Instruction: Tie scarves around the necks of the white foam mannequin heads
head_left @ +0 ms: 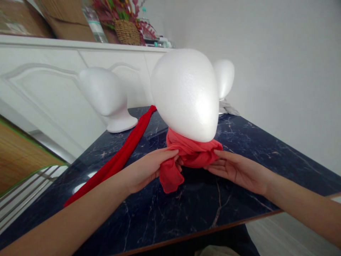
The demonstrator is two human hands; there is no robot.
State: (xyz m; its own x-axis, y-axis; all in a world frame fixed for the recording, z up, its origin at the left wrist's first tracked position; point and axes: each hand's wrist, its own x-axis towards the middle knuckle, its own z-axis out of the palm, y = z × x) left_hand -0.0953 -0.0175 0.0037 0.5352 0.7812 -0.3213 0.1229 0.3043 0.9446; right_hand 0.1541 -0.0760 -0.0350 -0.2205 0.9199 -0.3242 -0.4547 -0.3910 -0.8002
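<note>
A white foam mannequin head (pixel 183 89) stands at the middle of the table, with a coral-red scarf (pixel 195 156) wrapped around its neck. On the left side of the neck, my left hand (pixel 154 165) pinches the scarf between thumb and fingers, and a loose end hangs below it. My right hand (pixel 231 169) grips the scarf's edge on the other side, thumb on top and fingers underneath. The mannequin's neck and base are hidden by the cloth.
A second mannequin head (pixel 105 94) stands back left, a third (pixel 225 78) back right beside grey cloth (pixel 229 107). A long red scarf (pixel 125 154) lies across the dark marbled table (pixel 186 217). Behind, a white cabinet (pixel 48 78) carries boxes, a bottle (pixel 96 26) and a woven basket (pixel 127 32).
</note>
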